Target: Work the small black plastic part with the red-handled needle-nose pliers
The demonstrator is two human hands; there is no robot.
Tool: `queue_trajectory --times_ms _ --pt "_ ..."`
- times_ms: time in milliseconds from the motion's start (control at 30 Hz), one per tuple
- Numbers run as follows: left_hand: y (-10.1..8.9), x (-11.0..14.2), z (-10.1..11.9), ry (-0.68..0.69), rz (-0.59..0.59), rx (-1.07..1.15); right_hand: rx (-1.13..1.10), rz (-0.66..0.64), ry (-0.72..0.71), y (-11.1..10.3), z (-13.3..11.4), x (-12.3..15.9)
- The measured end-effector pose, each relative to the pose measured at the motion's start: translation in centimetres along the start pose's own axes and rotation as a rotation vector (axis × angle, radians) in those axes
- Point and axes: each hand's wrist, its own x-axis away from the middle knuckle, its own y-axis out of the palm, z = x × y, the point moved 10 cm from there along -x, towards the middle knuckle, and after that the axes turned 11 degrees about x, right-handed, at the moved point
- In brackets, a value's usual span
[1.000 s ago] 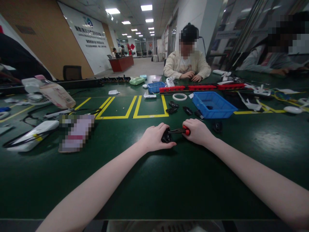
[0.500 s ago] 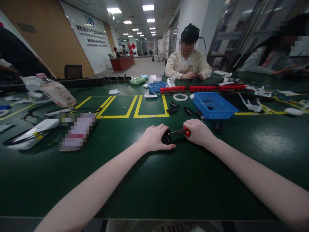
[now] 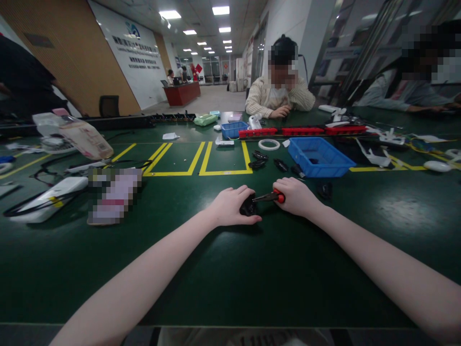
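Observation:
My left hand point(image 3: 234, 206) is closed around a small black plastic part point(image 3: 248, 205), whose exact kind I cannot make out. In my right hand point(image 3: 297, 197) is a pair of needle-nose pliers point(image 3: 265, 197) with red handles, mostly covered by my fingers. The pliers' dark tips point left and meet the upper edge of the black part. Both hands are low over the green table point(image 3: 230, 274). Beyond them lie several similar black parts point(image 3: 280, 165), and another black part point(image 3: 325, 191) is to the right of my right hand.
A blue bin point(image 3: 320, 158) stands past my right hand, with a white ring point(image 3: 269, 144) to its left. A phone point(image 3: 117, 197), a white device with a cable point(image 3: 50, 199) and a bottle point(image 3: 86, 137) are on the left. Across the table sits a person point(image 3: 281, 91).
My hands and the pliers have barely moved. The person opposite has raised one hand to the head. At far left, a standing person has shifted.

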Motion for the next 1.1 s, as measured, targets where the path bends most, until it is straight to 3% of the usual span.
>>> queue_trajectory --times_ms 233,667,1100 --pt "0.3 0.1 0.6 0.084 -0.041 0.029 -0.007 -0.040 -0.012 -0.1 -0.1 -0.1" --pt "0.0 0.2 0.6 0.074 0.000 0.014 -0.056 -0.079 -0.002 -0.2 0.1 0.3" --pt "-0.9 0.5 0.9 0.112 0.059 0.022 -0.139 0.063 -0.025 -2.3 -0.4 0.7"
